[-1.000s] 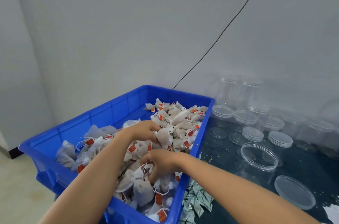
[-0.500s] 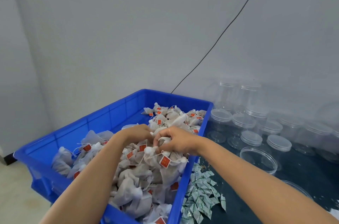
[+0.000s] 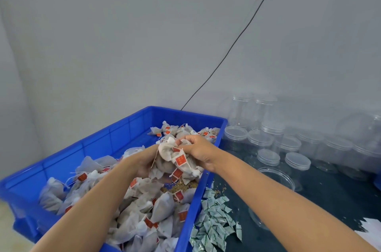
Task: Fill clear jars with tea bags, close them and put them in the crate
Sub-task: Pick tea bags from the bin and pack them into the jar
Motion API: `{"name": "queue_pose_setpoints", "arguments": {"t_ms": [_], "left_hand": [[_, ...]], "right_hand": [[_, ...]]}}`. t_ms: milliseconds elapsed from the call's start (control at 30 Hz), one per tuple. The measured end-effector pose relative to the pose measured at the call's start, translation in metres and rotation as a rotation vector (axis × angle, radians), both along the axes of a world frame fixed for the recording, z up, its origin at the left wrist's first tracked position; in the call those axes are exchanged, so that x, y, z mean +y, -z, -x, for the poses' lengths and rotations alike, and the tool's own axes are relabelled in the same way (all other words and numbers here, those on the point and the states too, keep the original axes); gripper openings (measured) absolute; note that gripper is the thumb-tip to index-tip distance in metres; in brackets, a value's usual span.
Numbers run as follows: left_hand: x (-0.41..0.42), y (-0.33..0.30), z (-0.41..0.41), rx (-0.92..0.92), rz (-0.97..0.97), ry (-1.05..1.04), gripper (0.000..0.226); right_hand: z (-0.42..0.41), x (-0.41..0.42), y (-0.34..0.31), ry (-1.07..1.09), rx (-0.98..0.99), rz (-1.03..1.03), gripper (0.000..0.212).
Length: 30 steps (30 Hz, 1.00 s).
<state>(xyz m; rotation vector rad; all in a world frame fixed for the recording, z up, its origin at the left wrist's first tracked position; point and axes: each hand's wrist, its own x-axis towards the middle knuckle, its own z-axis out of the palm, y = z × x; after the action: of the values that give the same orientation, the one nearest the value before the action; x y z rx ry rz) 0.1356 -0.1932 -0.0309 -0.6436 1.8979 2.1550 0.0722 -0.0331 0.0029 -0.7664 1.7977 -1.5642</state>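
Tea bags (image 3: 175, 161) now lifted above blue crate (image 3: 115, 138) of bags, both hands' fingers (image 3: 186, 140) grasping them.

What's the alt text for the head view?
Both hands, left hand and right hand, grip a bunch of tea bags lifted above a blue crate full of them. To the right, an open jar and lidded clear jars stand on a dark table.
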Motion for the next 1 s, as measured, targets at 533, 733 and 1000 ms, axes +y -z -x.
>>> {"name": "queue_pose_setpoints", "arguments": {"t_ms": [533, 733, 1000], "left_hand": [[0.132, -0.057, 0.032, 0.295, -0.567, -0.123, 0.046], [0.181, -0.054, 0.048, 0.388, -0.465, -0.178, 0.035], [0.210, -0.033, 0.059, 0.431, -0.426, -0.268, 0.032]], "right_hand": [[0.029, 0.053, -0.039, 0.408, 0.492, -0.105, 0.008], [0.028, 0.105, -0.044, 0.373, 0.710, -0.208, 0.017], [0.030, 0.178, -0.025, 0.092, 0.419, -0.064, 0.047]]}}
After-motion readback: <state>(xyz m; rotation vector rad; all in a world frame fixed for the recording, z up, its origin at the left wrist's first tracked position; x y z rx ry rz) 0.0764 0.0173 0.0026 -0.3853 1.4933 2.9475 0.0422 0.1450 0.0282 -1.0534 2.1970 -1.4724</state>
